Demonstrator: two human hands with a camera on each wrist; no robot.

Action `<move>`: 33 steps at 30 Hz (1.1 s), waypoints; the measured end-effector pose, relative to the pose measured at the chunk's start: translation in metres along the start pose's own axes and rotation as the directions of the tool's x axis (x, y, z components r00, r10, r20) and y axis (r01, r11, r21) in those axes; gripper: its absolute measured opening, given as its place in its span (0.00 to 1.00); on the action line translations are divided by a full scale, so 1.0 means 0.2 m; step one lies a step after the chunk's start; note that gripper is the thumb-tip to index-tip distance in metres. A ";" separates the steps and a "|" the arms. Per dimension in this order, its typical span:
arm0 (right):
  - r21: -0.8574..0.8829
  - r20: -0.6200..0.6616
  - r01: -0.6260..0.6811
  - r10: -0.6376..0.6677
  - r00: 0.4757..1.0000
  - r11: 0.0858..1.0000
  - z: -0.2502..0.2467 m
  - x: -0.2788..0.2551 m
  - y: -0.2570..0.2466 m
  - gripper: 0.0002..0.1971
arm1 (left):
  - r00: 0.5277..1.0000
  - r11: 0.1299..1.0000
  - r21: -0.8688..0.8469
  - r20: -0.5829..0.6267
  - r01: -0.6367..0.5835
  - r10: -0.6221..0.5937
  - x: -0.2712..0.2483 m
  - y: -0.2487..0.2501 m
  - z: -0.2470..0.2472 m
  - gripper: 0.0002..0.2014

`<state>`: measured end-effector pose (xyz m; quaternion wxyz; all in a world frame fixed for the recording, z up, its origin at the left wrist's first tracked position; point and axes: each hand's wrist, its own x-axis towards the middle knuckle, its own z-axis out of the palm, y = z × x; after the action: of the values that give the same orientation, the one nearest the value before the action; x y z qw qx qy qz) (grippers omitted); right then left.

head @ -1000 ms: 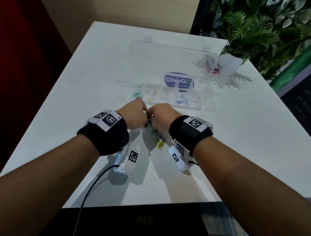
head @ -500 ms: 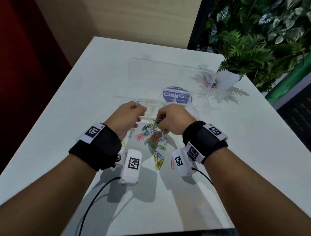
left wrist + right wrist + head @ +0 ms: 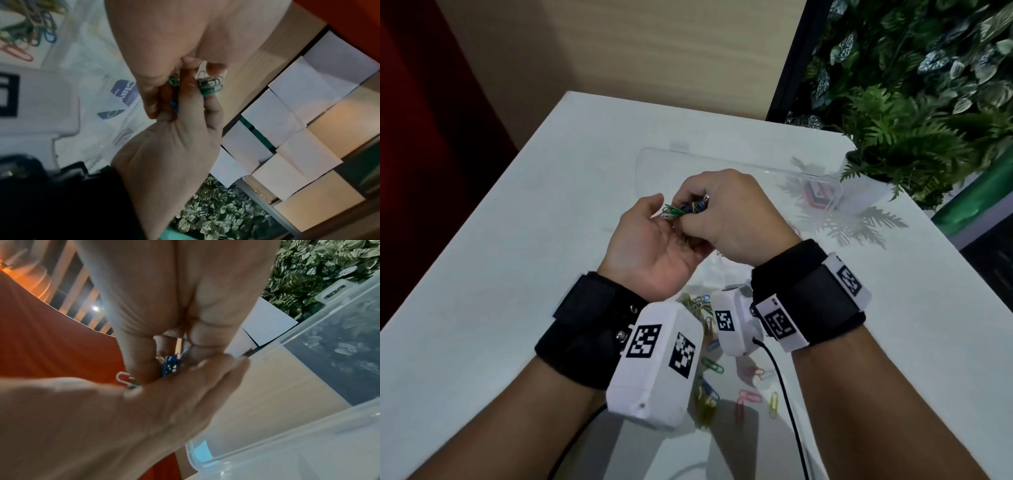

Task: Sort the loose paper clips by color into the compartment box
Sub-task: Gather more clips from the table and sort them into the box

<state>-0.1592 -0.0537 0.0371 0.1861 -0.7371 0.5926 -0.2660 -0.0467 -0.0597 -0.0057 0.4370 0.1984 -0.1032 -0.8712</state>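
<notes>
A linked bunch of green, blue and white paper clips (image 3: 681, 209) is held in the air between both hands. My left hand (image 3: 664, 210), palm turned up, pinches its green end (image 3: 209, 84). My right hand (image 3: 697, 205), back up, pinches the blue end (image 3: 170, 365), and a white clip (image 3: 121, 378) sticks out beside it. The clear compartment box (image 3: 654, 161) lies open on the white table beyond the hands, mostly hidden by them. Loose clips (image 3: 709, 363) of several colours lie scattered on the table under my wrists.
A potted fern (image 3: 900, 144) in a white pot stands at the table's back right, close to the box lid. A black cable (image 3: 787, 394) runs from my right wrist across the near table. The table's left edge (image 3: 482, 219) borders a dark red floor.
Both hands have risen from the pile on the table with a bunch of clips between them. The left hand has turned palm up. The view has tilted upward.
</notes>
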 end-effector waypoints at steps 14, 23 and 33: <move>0.329 -0.020 -0.014 0.022 1.000 0.944 0.08 0.06 0.15 0.10 | 0.999 0.987 -0.153 0.029 0.043 -0.039 0.12 0.07 -0.09 0.16; 0.182 -0.205 -0.003 0.041 0.978 0.983 0.06 0.05 0.18 0.13 | 1.000 0.997 -0.079 0.017 0.022 -0.020 0.14 0.11 -0.13 0.23; 0.029 0.029 0.020 -0.021 0.999 0.999 0.05 0.03 0.16 0.02 | 1.000 0.999 -0.049 -0.012 -0.006 0.005 0.16 0.11 -0.14 0.21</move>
<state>-0.1772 -0.0664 0.0110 0.2028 -0.7442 0.5784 -0.2655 -0.0357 -0.0981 -0.0311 0.4449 0.1926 -0.0795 -0.8710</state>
